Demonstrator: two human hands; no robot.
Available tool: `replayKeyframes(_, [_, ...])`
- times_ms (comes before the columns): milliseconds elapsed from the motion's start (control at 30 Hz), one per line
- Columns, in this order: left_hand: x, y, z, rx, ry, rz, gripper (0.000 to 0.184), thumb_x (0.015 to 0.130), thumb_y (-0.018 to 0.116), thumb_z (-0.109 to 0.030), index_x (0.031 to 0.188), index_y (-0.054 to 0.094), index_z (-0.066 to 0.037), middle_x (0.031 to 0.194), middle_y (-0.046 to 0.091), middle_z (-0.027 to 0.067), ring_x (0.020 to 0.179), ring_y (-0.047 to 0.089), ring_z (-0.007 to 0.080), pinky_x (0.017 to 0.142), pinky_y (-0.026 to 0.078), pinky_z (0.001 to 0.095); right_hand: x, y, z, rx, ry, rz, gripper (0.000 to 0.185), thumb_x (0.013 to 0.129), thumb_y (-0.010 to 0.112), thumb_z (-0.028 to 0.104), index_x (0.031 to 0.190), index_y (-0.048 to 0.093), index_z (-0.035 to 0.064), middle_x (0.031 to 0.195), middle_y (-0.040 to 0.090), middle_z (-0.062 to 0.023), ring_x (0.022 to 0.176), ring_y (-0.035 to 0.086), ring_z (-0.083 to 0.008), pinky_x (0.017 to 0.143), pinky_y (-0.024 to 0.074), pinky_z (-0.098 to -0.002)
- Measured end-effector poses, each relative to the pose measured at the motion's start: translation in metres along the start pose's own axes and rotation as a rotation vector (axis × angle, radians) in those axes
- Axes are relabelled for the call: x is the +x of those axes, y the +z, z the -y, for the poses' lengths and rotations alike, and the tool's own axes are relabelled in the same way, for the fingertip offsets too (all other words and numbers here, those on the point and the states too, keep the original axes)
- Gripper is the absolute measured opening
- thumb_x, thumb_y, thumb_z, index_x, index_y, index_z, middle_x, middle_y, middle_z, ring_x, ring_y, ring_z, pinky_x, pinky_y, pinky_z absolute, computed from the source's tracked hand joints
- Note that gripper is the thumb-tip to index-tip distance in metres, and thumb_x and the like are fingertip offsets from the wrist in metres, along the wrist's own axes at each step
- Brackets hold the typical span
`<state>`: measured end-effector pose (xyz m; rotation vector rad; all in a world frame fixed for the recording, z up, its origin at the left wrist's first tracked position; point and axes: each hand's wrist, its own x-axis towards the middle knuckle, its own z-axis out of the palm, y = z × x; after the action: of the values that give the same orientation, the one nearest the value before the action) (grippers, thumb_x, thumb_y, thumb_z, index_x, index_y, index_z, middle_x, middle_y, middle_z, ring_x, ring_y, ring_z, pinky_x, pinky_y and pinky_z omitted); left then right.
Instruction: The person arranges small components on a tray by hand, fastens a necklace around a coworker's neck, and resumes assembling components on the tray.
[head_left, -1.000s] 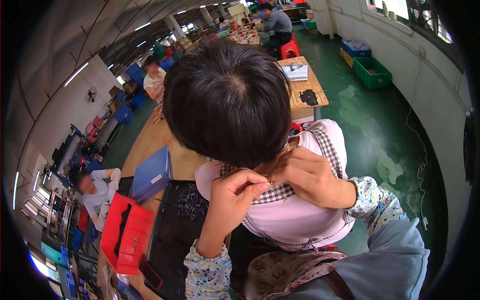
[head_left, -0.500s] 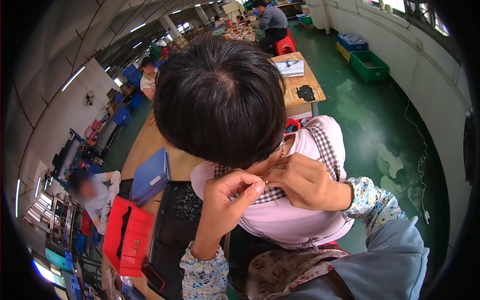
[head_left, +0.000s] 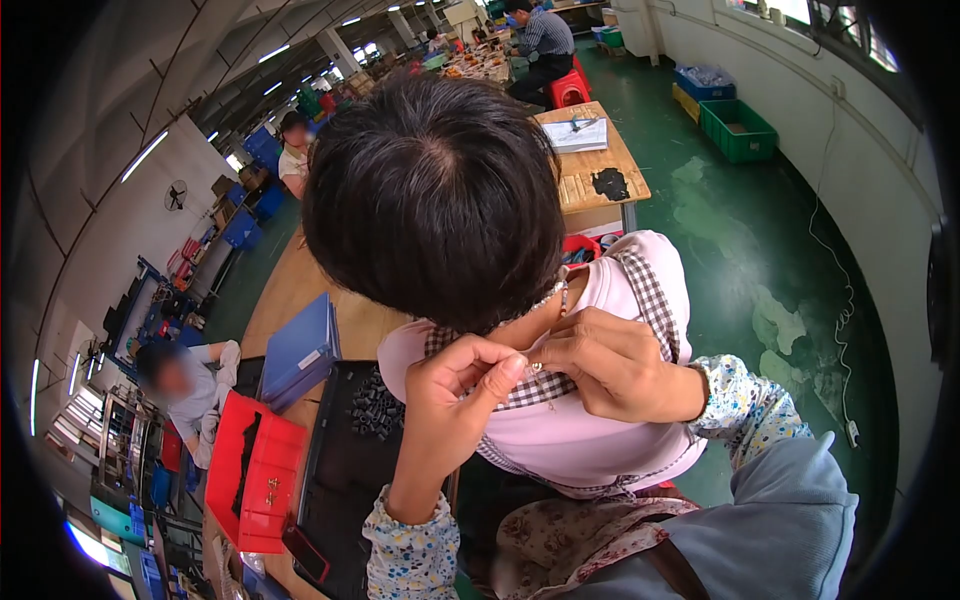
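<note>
The left hand [head_left: 455, 390] and right hand [head_left: 620, 372] are pinched close together on a small shiny piece [head_left: 537, 366], perhaps a necklace clasp, behind another person's neck [head_left: 538, 325].

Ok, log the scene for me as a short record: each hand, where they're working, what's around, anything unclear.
Left hand: thumb and index finger pinched at a small shiny piece
Right hand: fingers bent, tips at the same piece
Place: behind the neck of a person in a pink top
Table: black tray with small black parts, blue binder, red box
Unclear: what the piece is; too small
</note>
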<state>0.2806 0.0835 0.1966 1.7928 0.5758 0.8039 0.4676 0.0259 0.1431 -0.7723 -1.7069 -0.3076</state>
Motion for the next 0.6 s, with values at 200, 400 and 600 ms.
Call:
replayKeyframes(200, [-0.0004,0.0034,0.0025,-0.002,0.029,-0.028,0.014,0.093,0.067,-0.012,0.093,0.066,0.003,0.080,0.064,-0.0007,0.071,0.055,0.0032,0.063,0.045,0.0184,-0.0017,-0.0050,0.0013,-0.006,0.041,0.076,0.032,0.067,0.061,-0.016,0.097,0.064,-0.0034,0.083,0.067,-0.0118,0.073,0.065,-0.0270,0.066,0.0546,-0.0351])
replayKeyframes(400, [-0.0002,0.0052,0.0027,0.027,0.044,-0.035,0.014,0.093,0.067,-0.011,0.093,0.066,0.003,0.078,0.062,-0.0005,0.068,0.054,0.0033,0.061,0.044,0.0185,-0.0047,-0.0008,-0.0016,0.006,0.027,0.059,0.043,0.058,0.058,-0.011,0.100,0.061,-0.0024,0.077,0.058,-0.0117,0.069,0.058,-0.0297,0.062,0.0488,-0.0385])
replayKeyframes(600, [-0.0015,0.0060,0.0040,0.027,0.064,-0.054,0.013,0.094,0.065,-0.010,0.094,0.065,0.003,0.079,0.063,0.0012,0.068,0.055,0.0038,0.061,0.045,0.0189,-0.0025,-0.0019,0.0035,-0.008,0.052,0.059,0.038,0.061,0.059,-0.015,0.097,0.062,-0.0034,0.080,0.062,-0.0126,0.072,0.062,-0.0293,0.064,0.0523,-0.0368])
